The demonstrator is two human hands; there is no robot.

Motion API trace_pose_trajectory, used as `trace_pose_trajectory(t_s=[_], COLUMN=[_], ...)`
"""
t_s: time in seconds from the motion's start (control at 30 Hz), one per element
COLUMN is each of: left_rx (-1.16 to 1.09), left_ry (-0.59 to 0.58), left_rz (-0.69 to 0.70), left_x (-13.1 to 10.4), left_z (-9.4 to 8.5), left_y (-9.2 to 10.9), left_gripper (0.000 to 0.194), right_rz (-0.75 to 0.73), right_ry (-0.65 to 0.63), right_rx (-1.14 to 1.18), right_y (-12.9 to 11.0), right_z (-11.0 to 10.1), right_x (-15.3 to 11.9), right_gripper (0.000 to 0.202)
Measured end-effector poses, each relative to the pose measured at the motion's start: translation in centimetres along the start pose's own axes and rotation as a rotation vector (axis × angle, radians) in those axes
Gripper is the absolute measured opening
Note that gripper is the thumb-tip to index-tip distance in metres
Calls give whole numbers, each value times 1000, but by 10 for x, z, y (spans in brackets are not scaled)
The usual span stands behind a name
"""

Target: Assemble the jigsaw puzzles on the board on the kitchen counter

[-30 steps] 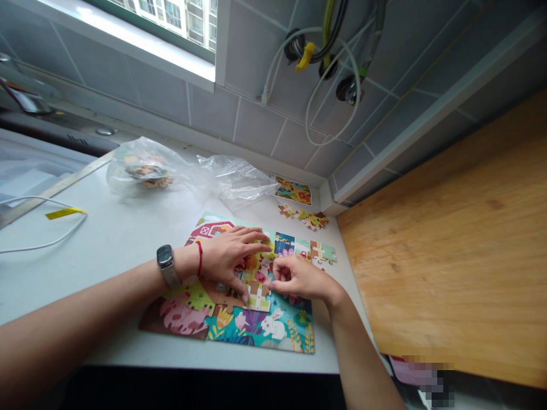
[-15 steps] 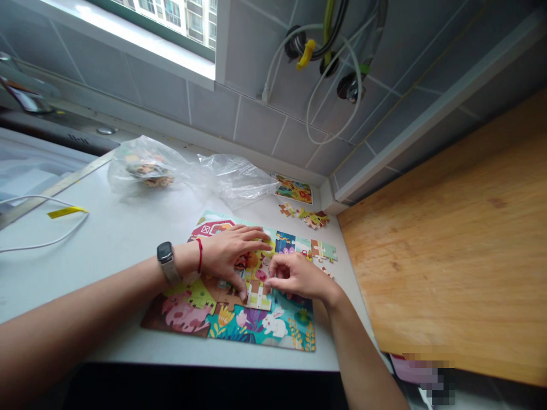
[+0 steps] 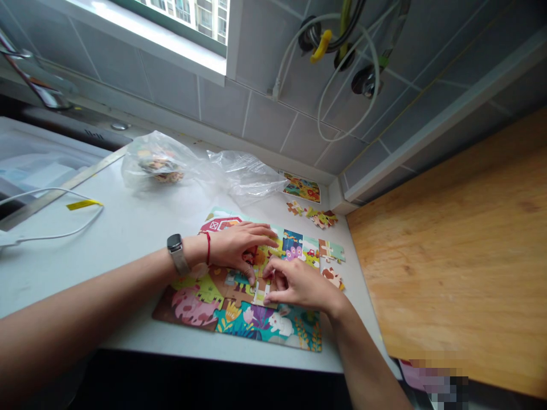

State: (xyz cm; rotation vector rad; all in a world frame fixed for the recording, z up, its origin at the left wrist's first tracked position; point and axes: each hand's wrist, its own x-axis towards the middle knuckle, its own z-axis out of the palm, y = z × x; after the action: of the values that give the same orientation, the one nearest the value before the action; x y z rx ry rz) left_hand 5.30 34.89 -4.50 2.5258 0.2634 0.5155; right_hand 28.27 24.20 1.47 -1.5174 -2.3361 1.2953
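Puzzle lies on the counter's near side. Left hand rests open across it; right hand curls at the fence piece, pinching or not, I can't tell. Best pin neighbours lightly and press seams straight down.

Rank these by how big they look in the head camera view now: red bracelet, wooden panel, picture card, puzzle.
Largest to smallest:
1. Wooden panel
2. Puzzle
3. Picture card
4. Red bracelet
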Motion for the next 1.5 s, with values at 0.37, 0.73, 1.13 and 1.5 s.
trace_pose_trajectory(t_s=[0.37, 0.73, 1.13, 1.5], left_rx=[-22, -37, -36, -48], left_ry=[-14, 0, -16, -9], left_rz=[-28, -42, -48, -47], left_x=[2, 1, 1, 1], left_z=[-1, 0, -2, -7], left_y=[-1, -1, -1, 5], left_gripper=[66, 73, 72, 69], right_rz=[-36, -33, -83, -75], right_ry=[-49, -12, 63, 183], right_rx=[-3, -204, -249, -212], right_y=[-2, -15, -13, 7], right_z=[0, 3, 1, -14], right_x=[-1, -7, -7, -7], right_gripper=[47, 46, 38, 13])
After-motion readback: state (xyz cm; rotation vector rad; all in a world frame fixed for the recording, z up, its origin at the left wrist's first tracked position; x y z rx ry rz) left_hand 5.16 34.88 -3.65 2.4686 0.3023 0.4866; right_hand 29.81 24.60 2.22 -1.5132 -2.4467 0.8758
